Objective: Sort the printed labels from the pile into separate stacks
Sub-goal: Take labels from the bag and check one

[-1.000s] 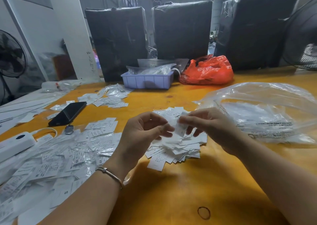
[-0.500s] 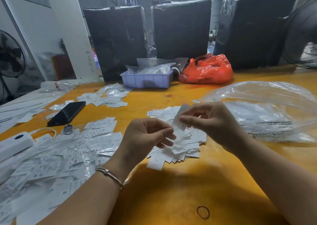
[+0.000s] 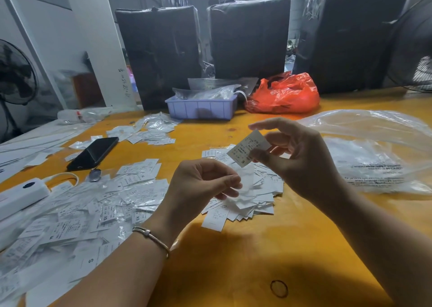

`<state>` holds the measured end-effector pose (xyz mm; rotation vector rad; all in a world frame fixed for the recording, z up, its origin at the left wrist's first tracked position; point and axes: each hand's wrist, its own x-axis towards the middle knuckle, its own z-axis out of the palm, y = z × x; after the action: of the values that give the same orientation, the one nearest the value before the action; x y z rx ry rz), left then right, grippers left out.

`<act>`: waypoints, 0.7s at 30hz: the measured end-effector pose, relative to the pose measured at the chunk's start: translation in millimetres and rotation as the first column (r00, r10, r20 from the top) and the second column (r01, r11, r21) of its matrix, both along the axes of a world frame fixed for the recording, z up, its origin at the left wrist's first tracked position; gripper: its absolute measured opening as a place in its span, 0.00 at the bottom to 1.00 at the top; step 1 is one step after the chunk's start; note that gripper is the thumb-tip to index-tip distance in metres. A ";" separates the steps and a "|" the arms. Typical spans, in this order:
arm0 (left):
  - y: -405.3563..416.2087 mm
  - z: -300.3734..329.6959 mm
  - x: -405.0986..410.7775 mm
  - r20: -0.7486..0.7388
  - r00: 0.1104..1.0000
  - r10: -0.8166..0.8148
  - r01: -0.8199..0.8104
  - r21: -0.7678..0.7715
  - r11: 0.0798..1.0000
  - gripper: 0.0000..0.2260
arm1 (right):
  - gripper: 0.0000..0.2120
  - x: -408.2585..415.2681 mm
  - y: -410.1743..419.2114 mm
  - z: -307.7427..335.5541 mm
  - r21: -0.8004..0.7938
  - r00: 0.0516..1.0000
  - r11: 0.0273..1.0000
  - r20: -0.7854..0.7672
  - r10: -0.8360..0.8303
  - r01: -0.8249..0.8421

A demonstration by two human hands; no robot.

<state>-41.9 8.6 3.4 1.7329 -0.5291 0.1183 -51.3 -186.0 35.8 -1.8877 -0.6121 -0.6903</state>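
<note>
Head view: at an orange worktop (image 3: 233, 271), my right hand (image 3: 301, 164) pinches a single printed label (image 3: 247, 148) marked "S" between thumb and fingers, lifted above the pile of labels (image 3: 252, 196) that lies between my two hands. My left hand (image 3: 198, 187), a bracelet (image 3: 152, 236) on its wrist, hovers over the near edge of that pile, fingers curled; whether they grip a paper I cannot tell. To the left spreads a wide scatter of labels (image 3: 77, 217) beside a black phone (image 3: 93, 153). A clear plastic bag (image 3: 378, 152) lies to the right, a lilac tray (image 3: 201, 107) and red bag (image 3: 285, 96) beyond.
</note>
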 end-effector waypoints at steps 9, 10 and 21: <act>-0.6 2.0 -2.4 -0.028 0.999 -0.017 0.017 -0.003 1.000 0.11 | 0.07 6.7 -6.6 -3.2 -0.128 1.000 0.991 -0.003 0.021 -0.021; -0.8 2.0 -2.5 -0.029 0.999 -0.017 0.017 0.003 1.000 0.11 | 0.09 6.8 -7.0 -3.4 -0.150 1.000 0.988 -0.011 0.028 -0.029; -0.6 0.7 -1.3 -0.027 1.000 -0.001 0.002 0.050 0.999 0.04 | 0.03 4.5 -8.3 0.6 0.183 0.983 0.969 -0.059 0.177 -0.163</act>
<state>-43.1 8.0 4.0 1.7800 -0.5172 0.0812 -46.9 -194.4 36.3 -1.6667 -0.6349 -0.5420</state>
